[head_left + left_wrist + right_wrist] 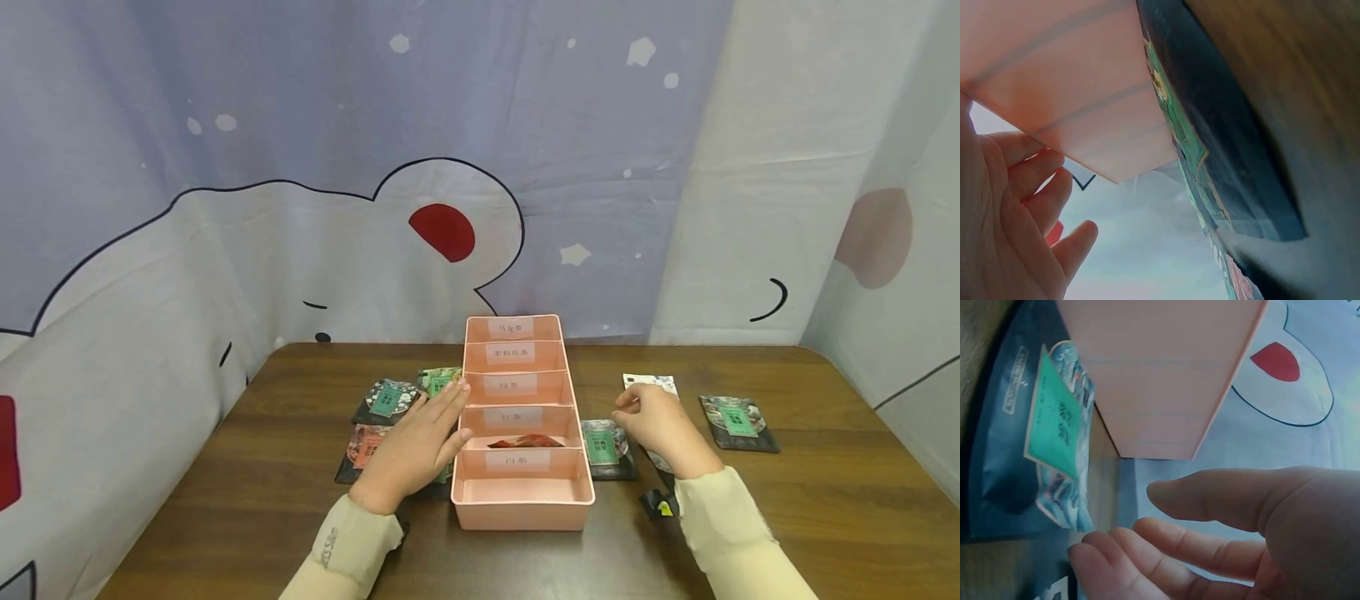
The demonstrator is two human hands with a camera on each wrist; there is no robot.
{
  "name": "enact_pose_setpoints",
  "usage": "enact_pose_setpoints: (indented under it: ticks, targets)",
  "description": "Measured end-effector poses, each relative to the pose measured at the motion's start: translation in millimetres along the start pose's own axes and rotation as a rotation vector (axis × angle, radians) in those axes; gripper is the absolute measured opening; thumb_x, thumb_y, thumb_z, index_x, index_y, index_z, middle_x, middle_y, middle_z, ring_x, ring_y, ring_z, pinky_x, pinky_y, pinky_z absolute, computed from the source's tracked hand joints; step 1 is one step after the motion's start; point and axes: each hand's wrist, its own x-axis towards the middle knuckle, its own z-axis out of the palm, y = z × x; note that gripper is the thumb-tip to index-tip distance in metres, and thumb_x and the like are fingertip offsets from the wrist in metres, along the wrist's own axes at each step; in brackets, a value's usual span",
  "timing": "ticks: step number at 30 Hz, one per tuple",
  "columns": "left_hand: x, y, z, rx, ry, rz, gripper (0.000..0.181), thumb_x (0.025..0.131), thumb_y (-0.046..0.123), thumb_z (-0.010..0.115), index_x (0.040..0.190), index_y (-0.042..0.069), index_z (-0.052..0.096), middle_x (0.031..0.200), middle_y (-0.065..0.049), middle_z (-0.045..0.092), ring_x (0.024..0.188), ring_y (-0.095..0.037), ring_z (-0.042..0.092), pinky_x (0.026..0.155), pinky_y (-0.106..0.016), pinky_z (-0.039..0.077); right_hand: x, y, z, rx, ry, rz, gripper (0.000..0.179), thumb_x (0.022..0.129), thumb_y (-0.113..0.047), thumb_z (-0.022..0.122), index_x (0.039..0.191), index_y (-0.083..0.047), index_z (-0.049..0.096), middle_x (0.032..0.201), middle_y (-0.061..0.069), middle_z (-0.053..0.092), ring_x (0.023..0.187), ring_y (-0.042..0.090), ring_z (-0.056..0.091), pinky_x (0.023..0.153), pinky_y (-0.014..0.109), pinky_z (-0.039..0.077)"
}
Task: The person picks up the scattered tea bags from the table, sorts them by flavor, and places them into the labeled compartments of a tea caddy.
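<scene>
1. Currently the green-label packet (602, 450) lies flat on the table (825, 467), left of the right hand (660, 425) and a touch nearer than its fingertips. It sits between that hand and the pink bin (521, 515).
2. Axis: the label's long side runs near to far, roughly along the bin. Packet's own proportions hard to judge, view is foreshortened.
3. Right hand: nothing in grip, fingers bent, narrow gap to thumb. Clearly the closer hand.
4. Left hand (420, 450): across the bin at its left wall, fingers nearly straight, holding nothing. Contact looks likely, can't confirm.
5. White packet (651, 379): just far of the green one, partly hidden by the right hand.
6. My read: left and down is the short way to the green packet; bin wall limits room on its left.
</scene>
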Motion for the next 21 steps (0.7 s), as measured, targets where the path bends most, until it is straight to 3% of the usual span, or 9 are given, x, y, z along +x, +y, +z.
enact_pose_setpoints:
  ticks: [5,15,21]
  targets:
    - [-0.3,-0.2,0.7,-0.002,-0.005,-0.007,0.063,0.108,0.043,0.046,0.159,0.009,0.033,0.165,-0.004,0.03,0.152,-0.024,0.027,0.123,-0.049,0.021,0.3,5.5,3.7,0.028,-0.03,0.072,0.022,0.091,-0.005,0.065,0.104,0.013,0.065,0.083,0.014,0.072,0.057,0.019,0.065,0.054,0.034,0.055]
    - [-0.2,0.1,-0.1,-0.004,-0.004,-0.001,0.064,0.108,0.044,0.045,0.159,0.009,0.032,0.165,-0.004,0.029,0.153,-0.022,0.025,0.123,-0.05,0.021,1.9,9.2,8.9,0.064,-0.074,0.113,0.033,0.094,-0.005,0.063,0.116,0.02,0.059,0.099,0.027,0.069,0.063,0.021,0.069,0.059,0.035,0.061]
    - [0.0,-1.4,1.5,-0.006,0.0,0.001,0.063,0.108,0.043,0.045,0.159,0.009,0.032,0.165,-0.004,0.03,0.152,-0.023,0.026,0.123,-0.049,0.022,3.1,10.0,10.5,0.045,-0.038,0.097,0.033,0.09,-0.002,0.064,0.114,0.02,0.062,0.091,0.022,0.072,0.057,0.017,0.066,0.055,0.031,0.058]
